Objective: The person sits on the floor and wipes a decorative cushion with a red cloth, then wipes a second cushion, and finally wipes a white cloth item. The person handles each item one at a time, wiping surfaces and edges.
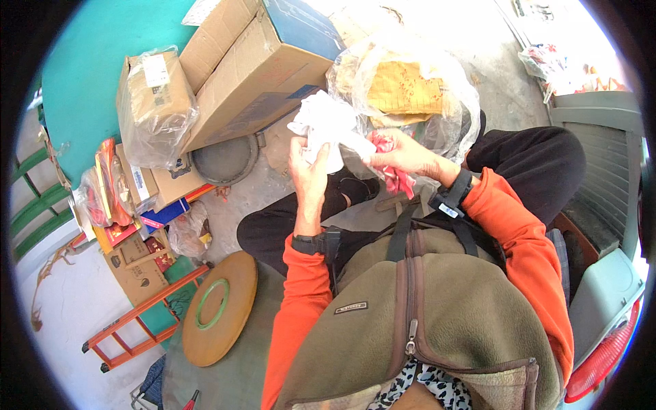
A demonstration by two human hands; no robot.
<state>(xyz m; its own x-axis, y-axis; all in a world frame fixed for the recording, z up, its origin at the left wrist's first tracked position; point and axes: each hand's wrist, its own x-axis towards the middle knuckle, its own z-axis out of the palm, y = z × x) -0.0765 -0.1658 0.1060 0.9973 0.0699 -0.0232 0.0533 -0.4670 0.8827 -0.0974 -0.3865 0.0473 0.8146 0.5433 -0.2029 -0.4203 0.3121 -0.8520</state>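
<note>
My left hand (pixel 309 169) grips a crumpled white sheet (pixel 328 115), thin paper or plastic, between thumb and fingers. The sheet's right end is pinched by my right hand (pixel 405 154), so it stretches between both hands. A crumpled red-and-white piece (pixel 398 183), perhaps a plastic bag, is also in my right hand and hangs below the palm. Just beyond the hands stands an open clear plastic bag (pixel 467 97). Inside it lies yellow paper (pixel 405 87) with red specks.
A large cardboard box (pixel 246 87) and a plastic-wrapped carton (pixel 154 97) stand at the upper left. Near them is a round dark pan (pixel 225 159). A round wooden board (pixel 236 312) and an orange ladder (pixel 130 320) are at the lower left. A grey slatted panel (pixel 597 159) borders the right.
</note>
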